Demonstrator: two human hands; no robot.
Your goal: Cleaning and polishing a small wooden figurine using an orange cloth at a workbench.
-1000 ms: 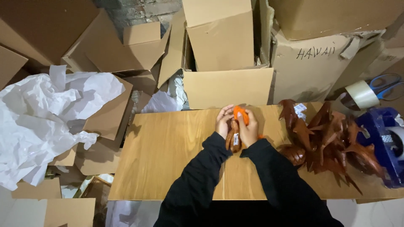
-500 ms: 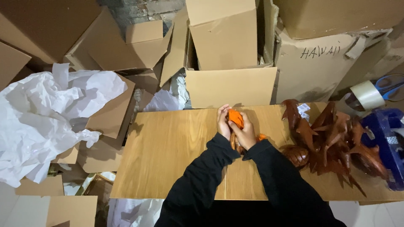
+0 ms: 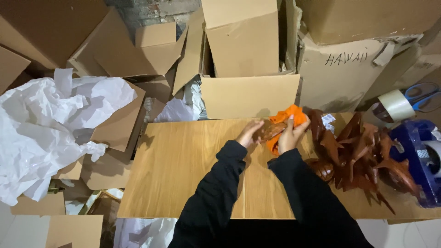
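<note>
Gripping a small brown wooden carving (image 3: 268,132) from its left side, the left hand (image 3: 249,133) has its fingers curled around it, while the right hand (image 3: 288,135) closes over an orange cloth (image 3: 287,117) pressed against the carving's right end. Both sit at the far edge of the wooden tabletop (image 3: 183,174), the carving spanning the gap between the two hands. Just right of them lies a heap of glossy reddish-brown carved figures (image 3: 358,154) with pointed fins. Farther right are a blue tape dispenser (image 3: 420,156) and a roll of tape (image 3: 395,104). Open cardboard boxes (image 3: 248,55) crowd the far side; crumpled white paper (image 3: 46,128) fills the left.
</note>
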